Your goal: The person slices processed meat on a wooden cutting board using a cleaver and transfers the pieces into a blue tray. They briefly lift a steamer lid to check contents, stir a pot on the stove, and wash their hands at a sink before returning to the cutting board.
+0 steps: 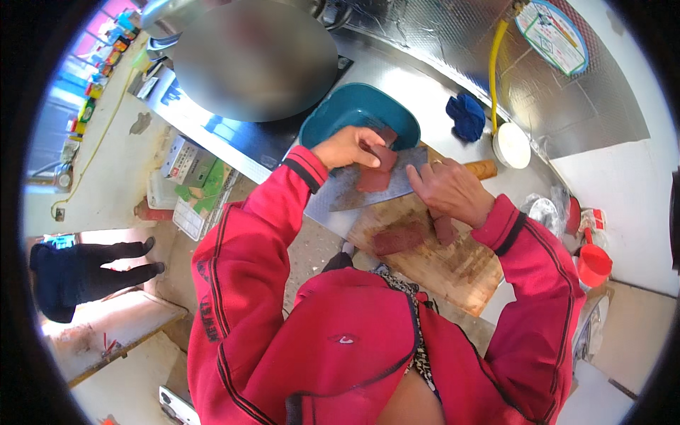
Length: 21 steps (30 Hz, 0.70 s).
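My right hand (453,190) grips a cleaver (343,191) where its blade meets the wooden handle (482,168), the blade lying nearly flat above the cutting board's far left edge. Reddish-brown soft slabs (373,182), whose kind I cannot make out, rest on the blade. Between thumb and fingers, my left hand (348,150) pinches one such slab (384,159) over the blade, beside the rim of a teal plastic basin (327,117). Another piece shows inside the basin. More reddish-brown pieces (400,239) lie on the wooden cutting board (453,273), partly under my right hand.
A blurred large round shape (255,60) stands on the dark cooktop (234,134) at far left. Behind the board are a dark blue cloth (466,117), a white round container (511,146) and a yellow hose (498,64). A red dipper (593,263) sits at right. Another person (85,273) stands far left.
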{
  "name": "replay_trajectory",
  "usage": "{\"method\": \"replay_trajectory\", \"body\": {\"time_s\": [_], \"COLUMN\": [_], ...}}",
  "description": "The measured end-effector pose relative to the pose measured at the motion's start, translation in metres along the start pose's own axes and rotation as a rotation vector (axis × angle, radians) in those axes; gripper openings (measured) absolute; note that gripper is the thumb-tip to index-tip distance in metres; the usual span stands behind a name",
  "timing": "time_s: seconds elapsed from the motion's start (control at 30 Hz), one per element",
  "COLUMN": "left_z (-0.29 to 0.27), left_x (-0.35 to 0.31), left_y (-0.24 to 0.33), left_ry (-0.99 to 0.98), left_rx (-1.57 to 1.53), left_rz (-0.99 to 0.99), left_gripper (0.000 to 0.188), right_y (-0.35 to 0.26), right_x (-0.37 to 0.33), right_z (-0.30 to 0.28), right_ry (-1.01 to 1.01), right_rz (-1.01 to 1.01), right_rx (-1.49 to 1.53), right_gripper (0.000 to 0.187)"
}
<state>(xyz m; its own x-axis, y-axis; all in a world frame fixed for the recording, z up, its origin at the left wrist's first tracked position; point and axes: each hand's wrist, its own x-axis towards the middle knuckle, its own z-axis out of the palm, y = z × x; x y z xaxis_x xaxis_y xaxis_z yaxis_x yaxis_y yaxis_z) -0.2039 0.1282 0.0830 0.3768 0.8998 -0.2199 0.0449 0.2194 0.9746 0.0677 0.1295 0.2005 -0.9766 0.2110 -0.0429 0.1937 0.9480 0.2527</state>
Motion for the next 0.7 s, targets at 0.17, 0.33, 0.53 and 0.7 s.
{"method": "replay_trajectory", "body": {"time_s": [0.17,0.33,0.53,0.7], "left_z": [-0.011,-0.023,-0.046,-0.045], "left_x": [0.006,0.010,0.027,0.058], "left_y": [0.013,0.001,-0.010,-0.037], "left_ry": [-0.069,-0.107,0.224,0.245], "left_rx": [-0.042,-0.260,-0.202,-0.067], "left_rz": [-0.204,-0.157,-0.234,-0.249], "left_gripper": [0.038,0.034,0.037,0.045], "right_y": [0.008,0.010,0.012,0.010], "right_x": [0.004,0.001,-0.013,-0.028], "right_z": [0.004,0.008,0.003,-0.008], "right_ry": [0.019,-0.026,-0.082,-0.126], "right_rz": [-0.029,-0.009,0.048,0.060], "right_rx": [-0.019,-0.020,0.061,0.102], "right_gripper": [0.035,0.034,0.037,0.040]}}
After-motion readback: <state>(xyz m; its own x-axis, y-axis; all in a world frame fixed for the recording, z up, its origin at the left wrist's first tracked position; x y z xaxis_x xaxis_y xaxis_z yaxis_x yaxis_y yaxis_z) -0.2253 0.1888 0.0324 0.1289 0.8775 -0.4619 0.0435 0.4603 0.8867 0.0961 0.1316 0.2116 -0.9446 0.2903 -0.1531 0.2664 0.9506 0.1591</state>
